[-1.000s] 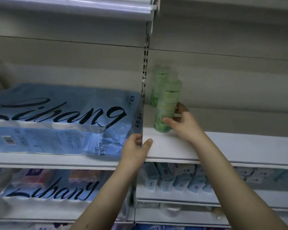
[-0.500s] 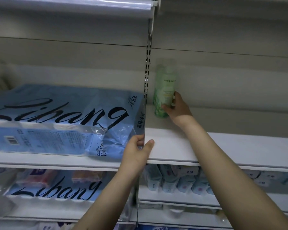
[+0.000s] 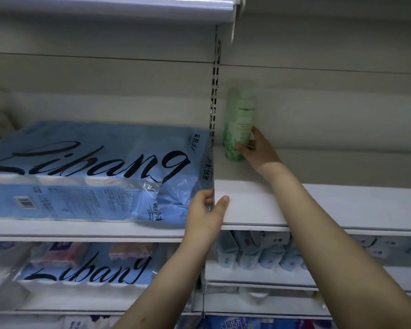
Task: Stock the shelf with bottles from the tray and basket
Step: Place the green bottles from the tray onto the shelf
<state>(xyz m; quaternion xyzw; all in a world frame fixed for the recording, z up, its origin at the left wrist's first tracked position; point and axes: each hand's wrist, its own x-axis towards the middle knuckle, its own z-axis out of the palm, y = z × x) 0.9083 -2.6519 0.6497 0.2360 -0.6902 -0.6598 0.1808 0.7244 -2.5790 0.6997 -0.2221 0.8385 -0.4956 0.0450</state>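
A pale green bottle [image 3: 239, 124] stands upright at the back left corner of the white shelf [image 3: 318, 207], against the rear wall. Another green bottle appears to stand just behind it, mostly hidden. My right hand [image 3: 259, 150] holds the front bottle low down, thumb across its front and fingers round its right side. My left hand [image 3: 208, 214] grips the shelf's front left corner, thumb on top, fingers against the blue pack. Neither a tray nor a basket is in view.
A large blue pack of paper rolls [image 3: 93, 172] fills the neighbouring shelf on the left. A slotted metal upright [image 3: 214, 96] divides the two bays. Small light-blue packets [image 3: 259, 252] line the shelf below, and another blue pack [image 3: 86, 271] lies lower left.
My right hand has pushed the green bottle from the shelf's middle depth back to the rear wall. The left hand has stayed on the shelf corner.
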